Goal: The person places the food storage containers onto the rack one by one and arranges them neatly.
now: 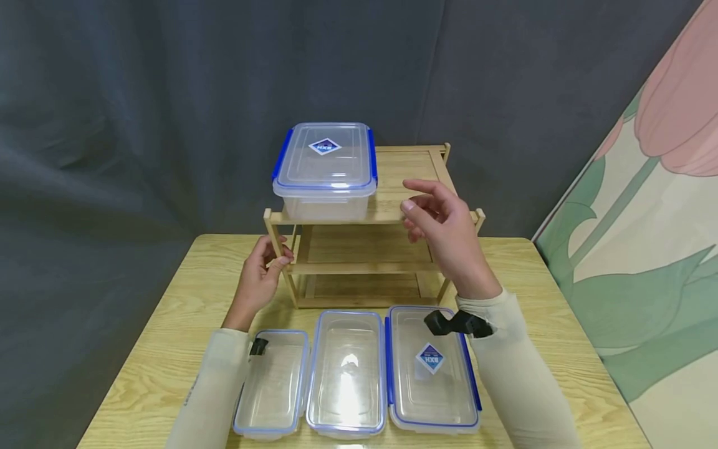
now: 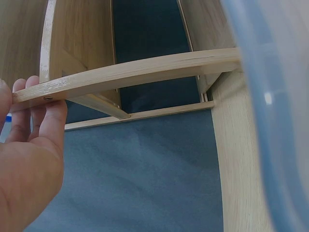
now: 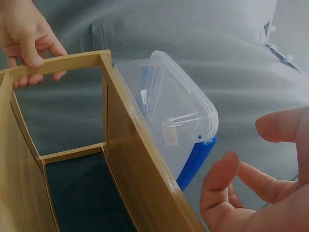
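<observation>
A three-tier wooden shelf (image 1: 370, 268) stands on the table. On the left side of its top tier sits a lidded clear plastic food container (image 1: 325, 168) with blue side clips. My left hand (image 1: 262, 274) grips the shelf's front left leg; the left wrist view shows the fingers (image 2: 50, 123) curled round that wooden bar. My right hand (image 1: 443, 231) hovers in front of the top tier's right part, holding nothing. Its thumb and forefinger are apart and the other fingers hang loosely bent. In the right wrist view the container's blue clip (image 3: 197, 162) lies near this hand.
In front of the shelf, a small container (image 1: 275, 380), a medium container (image 1: 348, 374) and a larger lidded container (image 1: 432, 393) with blue clips stand in a row on the wooden table (image 1: 151, 349). Behind hangs a dark curtain (image 1: 196, 112). A flower-patterned cloth (image 1: 645, 249) is at right.
</observation>
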Tool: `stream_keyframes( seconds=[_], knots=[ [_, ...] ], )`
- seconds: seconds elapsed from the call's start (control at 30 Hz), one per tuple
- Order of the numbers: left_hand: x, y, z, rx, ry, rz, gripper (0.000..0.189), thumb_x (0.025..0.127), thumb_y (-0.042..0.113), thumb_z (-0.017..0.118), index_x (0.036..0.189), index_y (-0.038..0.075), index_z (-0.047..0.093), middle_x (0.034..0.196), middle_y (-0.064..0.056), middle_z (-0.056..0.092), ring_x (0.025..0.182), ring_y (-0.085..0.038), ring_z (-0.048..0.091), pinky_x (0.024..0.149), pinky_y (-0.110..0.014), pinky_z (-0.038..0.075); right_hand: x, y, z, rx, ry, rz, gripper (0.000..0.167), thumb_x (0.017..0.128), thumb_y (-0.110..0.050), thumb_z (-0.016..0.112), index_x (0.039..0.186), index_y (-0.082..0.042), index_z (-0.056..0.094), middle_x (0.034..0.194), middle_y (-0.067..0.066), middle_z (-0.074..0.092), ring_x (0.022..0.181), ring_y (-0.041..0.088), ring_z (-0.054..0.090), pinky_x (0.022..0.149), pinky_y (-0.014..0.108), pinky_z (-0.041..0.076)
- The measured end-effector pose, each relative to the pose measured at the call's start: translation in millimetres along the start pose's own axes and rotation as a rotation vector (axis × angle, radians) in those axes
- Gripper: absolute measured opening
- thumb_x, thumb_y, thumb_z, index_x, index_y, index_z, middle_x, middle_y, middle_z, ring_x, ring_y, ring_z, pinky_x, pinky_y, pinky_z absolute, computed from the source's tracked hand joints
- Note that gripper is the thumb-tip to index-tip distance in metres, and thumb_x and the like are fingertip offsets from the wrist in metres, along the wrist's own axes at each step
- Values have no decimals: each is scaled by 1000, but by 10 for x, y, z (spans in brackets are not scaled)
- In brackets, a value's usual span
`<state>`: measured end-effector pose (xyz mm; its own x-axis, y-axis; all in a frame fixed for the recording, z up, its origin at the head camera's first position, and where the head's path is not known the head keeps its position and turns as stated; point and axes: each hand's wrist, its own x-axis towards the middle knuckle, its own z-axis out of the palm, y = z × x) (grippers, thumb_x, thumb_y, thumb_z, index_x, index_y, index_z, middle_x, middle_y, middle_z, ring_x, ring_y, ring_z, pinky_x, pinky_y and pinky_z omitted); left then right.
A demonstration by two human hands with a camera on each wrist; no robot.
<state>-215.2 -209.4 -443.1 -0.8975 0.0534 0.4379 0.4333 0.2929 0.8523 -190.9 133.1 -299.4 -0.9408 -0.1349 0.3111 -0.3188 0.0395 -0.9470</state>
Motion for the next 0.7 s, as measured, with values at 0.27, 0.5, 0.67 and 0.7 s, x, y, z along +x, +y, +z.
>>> stream_keyframes(
  seconds=[0.27,0.5,0.67,0.7],
  knots=[
    [-1,4,-14,17,-3,13,28,106,2,60,134,2,56,109,-17,68,96,-6,67,77,-24,57,-194,48,-14,-110,1,-6,41,105,-22,67,142,-4,61,104,10,65,81,23,62,66,28,58],
    [5,8,-11,23,-13,3,28,106,3,60,134,3,56,109,-17,68,96,-5,67,77,-24,57,-357,139,-133,-131,21,-20,35,106,-18,66,136,-1,63,103,6,67,80,18,63,63,25,56],
    [2,4,-2,22,-10,2,27,106,2,59,133,1,55,109,-18,68,97,-5,66,78,-24,57,-474,193,-223,-155,20,-14,27,106,-19,66,131,-8,66,105,4,67,82,18,64,63,26,57],
    [2,3,-2,22,-9,2,27,106,2,59,133,1,55,109,-18,68,97,-5,66,78,-24,57,-495,209,-238,-160,18,-12,26,106,-18,66,130,-8,66,105,4,66,82,18,64,63,26,57]
  ],
)
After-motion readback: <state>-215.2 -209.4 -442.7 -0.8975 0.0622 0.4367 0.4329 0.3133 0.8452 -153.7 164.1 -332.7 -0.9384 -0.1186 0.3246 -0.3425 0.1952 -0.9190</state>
